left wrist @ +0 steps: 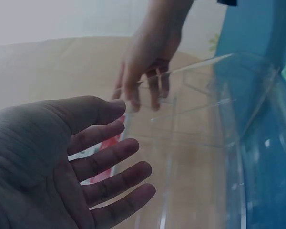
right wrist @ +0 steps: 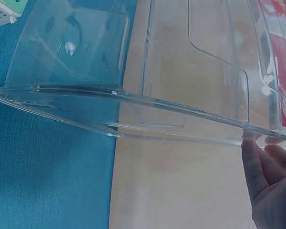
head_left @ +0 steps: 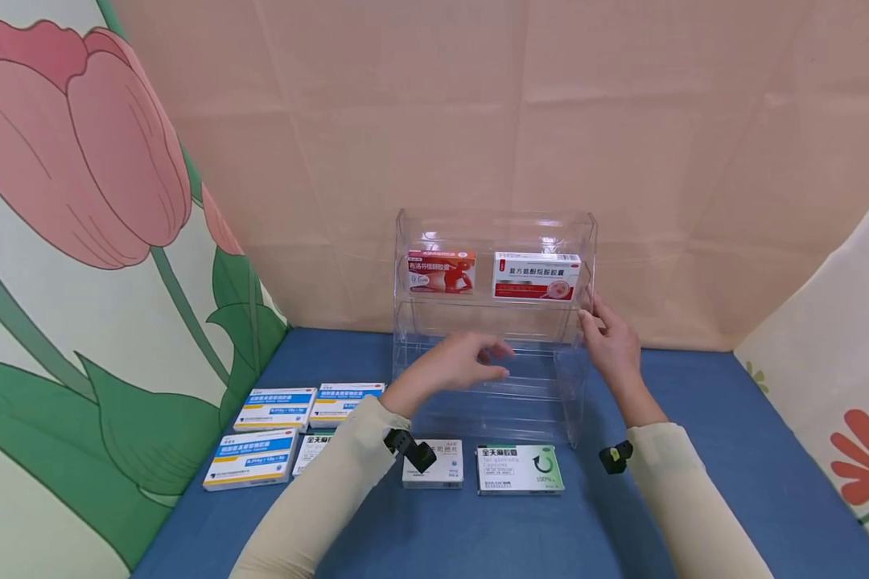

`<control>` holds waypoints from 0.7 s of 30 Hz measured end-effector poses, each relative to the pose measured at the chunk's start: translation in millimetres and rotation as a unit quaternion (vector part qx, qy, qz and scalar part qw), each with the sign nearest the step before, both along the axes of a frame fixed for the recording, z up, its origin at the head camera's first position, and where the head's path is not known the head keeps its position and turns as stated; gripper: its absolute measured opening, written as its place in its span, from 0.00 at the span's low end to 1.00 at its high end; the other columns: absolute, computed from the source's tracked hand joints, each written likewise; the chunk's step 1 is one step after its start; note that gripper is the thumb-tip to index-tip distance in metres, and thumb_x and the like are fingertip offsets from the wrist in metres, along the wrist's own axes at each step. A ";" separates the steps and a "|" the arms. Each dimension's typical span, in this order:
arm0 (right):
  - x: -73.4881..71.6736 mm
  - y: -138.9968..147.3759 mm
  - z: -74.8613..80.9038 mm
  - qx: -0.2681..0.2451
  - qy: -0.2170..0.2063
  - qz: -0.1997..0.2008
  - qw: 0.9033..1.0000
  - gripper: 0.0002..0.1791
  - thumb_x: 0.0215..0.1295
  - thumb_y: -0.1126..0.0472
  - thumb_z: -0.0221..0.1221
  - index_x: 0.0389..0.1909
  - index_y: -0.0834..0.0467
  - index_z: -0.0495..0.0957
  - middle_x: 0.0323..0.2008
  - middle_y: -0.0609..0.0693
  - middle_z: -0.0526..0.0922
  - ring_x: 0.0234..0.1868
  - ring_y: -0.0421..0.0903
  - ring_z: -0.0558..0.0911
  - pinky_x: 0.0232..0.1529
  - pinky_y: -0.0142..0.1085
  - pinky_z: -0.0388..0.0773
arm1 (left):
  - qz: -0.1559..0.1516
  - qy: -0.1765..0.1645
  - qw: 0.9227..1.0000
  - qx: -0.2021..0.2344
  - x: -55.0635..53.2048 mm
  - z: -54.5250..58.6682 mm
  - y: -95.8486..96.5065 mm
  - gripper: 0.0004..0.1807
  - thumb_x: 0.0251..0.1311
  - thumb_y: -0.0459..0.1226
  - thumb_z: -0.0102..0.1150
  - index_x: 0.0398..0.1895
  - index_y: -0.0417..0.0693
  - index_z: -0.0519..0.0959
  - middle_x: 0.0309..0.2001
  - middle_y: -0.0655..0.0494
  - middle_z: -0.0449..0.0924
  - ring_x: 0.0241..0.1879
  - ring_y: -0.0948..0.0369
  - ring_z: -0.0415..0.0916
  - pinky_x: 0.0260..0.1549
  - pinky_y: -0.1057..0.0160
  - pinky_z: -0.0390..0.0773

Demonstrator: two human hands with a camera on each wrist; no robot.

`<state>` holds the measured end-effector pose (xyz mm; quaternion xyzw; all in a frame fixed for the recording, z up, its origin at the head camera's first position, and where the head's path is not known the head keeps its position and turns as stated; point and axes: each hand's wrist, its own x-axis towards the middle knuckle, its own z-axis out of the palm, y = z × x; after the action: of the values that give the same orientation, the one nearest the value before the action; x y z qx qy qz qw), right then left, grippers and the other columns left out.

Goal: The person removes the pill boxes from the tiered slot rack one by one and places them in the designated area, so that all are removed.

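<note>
A clear plastic display rack (head_left: 487,315) with stepped shelves stands on the blue table. My right hand (head_left: 614,342) holds the rack's right side panel at its edge; in the right wrist view my fingertips (right wrist: 251,150) are at that edge. My left hand (head_left: 458,362) hovers in front of the lower shelves, fingers parted and nothing between them. Up on the top shelf stand a red medicine box (head_left: 442,272) at the left and a white-and-red medicine box (head_left: 537,277) at the right.
Blue-and-white medicine boxes (head_left: 252,459) lie in a group at the left. Another box (head_left: 310,452) is partly hidden by my left sleeve. A white box (head_left: 434,465) and a green-and-white box (head_left: 520,469) lie before the rack. Behind hangs a beige cloth (head_left: 478,104).
</note>
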<state>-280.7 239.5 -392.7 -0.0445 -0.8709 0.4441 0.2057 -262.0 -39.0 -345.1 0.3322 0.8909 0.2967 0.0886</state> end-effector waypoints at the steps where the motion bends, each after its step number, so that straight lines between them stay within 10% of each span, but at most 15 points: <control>1: 0.1 0.1 -0.2 0.001 -0.001 0.000 1.000 0.30 0.78 0.44 0.50 0.77 0.40 0.60 0.69 0.57 0.73 0.60 0.62 0.80 0.52 0.58 0.80 | -0.002 0.003 1.000 -0.001 -2.5 3.2 0.0 0.21 0.65 0.42 0.67 0.60 0.52 0.81 0.55 0.55 0.83 0.56 0.55 0.80 0.53 0.59 0.80; 9: -0.3 -0.3 0.0 0.003 0.010 -0.001 1.000 0.30 0.78 0.46 0.51 0.77 0.42 0.61 0.68 0.57 0.75 0.59 0.61 0.82 0.50 0.57 0.81 | 0.009 -0.019 0.999 0.026 -20.9 31.8 -0.1 0.25 0.65 0.41 0.68 0.65 0.52 0.78 0.63 0.51 0.77 0.65 0.50 0.72 0.59 0.51 0.78; 21: -0.6 -1.1 -0.9 0.009 0.017 -0.006 1.000 0.29 0.77 0.45 0.51 0.76 0.42 0.63 0.65 0.57 0.78 0.55 0.59 0.84 0.45 0.50 0.81 | 0.051 0.050 0.996 0.047 -44.3 60.2 0.7 0.25 0.63 0.42 0.69 0.64 0.51 0.78 0.62 0.50 0.78 0.61 0.51 0.73 0.54 0.50 0.79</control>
<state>-281.3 238.4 -393.6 -0.0403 -0.8711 0.4353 0.2236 -306.3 -38.4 -284.9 0.3043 0.8952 0.3254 0.0129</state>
